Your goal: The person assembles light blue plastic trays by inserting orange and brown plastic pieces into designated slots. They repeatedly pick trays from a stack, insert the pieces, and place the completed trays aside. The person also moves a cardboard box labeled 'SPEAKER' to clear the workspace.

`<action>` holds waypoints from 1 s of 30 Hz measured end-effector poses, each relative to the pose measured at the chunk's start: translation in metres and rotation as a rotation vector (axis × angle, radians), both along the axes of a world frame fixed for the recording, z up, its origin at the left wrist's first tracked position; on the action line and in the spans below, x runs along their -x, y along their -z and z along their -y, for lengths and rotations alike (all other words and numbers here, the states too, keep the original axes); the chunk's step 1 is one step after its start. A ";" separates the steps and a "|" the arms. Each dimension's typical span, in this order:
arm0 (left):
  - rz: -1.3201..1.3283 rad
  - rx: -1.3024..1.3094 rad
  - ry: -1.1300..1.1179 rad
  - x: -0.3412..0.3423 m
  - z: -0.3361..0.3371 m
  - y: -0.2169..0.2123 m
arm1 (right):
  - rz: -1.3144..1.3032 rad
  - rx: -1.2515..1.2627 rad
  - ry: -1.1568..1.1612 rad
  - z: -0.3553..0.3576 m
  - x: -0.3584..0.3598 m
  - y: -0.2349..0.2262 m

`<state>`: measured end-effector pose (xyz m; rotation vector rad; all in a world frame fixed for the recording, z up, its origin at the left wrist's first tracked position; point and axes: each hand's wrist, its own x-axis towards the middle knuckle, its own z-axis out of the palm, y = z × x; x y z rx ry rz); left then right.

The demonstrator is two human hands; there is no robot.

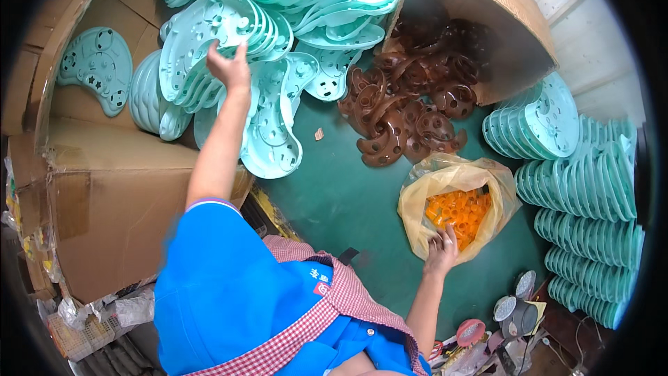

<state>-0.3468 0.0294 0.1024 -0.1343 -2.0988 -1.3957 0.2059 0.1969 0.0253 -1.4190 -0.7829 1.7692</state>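
My left hand (229, 69) is raised in front of a stack of curved teal plastic panels (209, 24) with cut-out holes, its thumb and fingers apart. Whether its fingertips touch the top panel is hard to see. Beside that stack, more teal panels (275, 146) lean down onto the green table (313, 202). My right hand (443, 251) is at the near rim of a yellowish plastic bag (414, 202), its fingers bent together next to small orange plastic parts (463, 212) in the bag. What those fingers hold is too small to make out.
A cardboard box (487, 0) on its side spills brown plastic pieces (410, 111) onto the table. Nested teal panels (577, 188) line the right edge. One panel (97, 69) stands in a large carton (125, 202) at left. Small tools and cups (518, 317) crowd the near right corner.
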 end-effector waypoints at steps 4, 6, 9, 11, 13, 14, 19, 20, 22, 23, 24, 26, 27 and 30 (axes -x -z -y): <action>0.798 -1.127 0.238 -0.005 0.002 0.024 | 0.080 -0.186 -0.421 -0.005 0.087 -0.036; 0.712 -1.190 0.289 0.011 -0.002 0.013 | 0.004 -0.282 -0.583 -0.005 0.135 -0.062; 0.887 -1.434 0.277 0.058 0.007 0.006 | -0.163 -0.268 -0.682 0.014 0.184 -0.069; 1.004 -1.343 0.077 0.051 0.005 -0.014 | -0.156 -0.220 -0.744 0.039 0.200 -0.066; 0.953 -1.415 0.009 0.045 0.002 -0.010 | -0.112 -0.126 -0.795 0.056 0.201 -0.048; 0.897 -1.482 -0.099 0.033 -0.007 -0.010 | -0.087 -0.086 -0.816 0.059 0.199 -0.043; 0.609 -1.374 0.462 0.032 0.034 0.078 | 0.004 -0.296 -0.907 0.042 0.220 -0.036; 0.602 -1.363 0.373 0.034 0.043 0.094 | -0.038 -0.364 -0.924 0.039 0.234 -0.037; 0.533 -1.408 0.501 0.018 0.049 0.103 | 0.128 -0.852 -0.908 0.052 0.271 -0.071; 0.501 -1.383 0.546 0.014 0.051 0.105 | 0.106 -1.107 -0.941 0.059 0.294 -0.090; 0.485 -1.371 0.549 0.010 0.052 0.106 | 0.084 -1.361 -0.968 0.068 0.319 -0.106; 0.442 -1.337 0.533 0.005 0.059 0.102 | -0.135 -1.807 -1.050 0.091 0.380 -0.131; 0.427 -1.330 0.549 0.003 0.056 0.097 | -0.118 -1.857 -1.156 0.100 0.410 -0.133; 0.402 -1.411 0.563 0.005 0.052 0.119 | 0.172 -2.057 -1.179 0.115 0.485 -0.111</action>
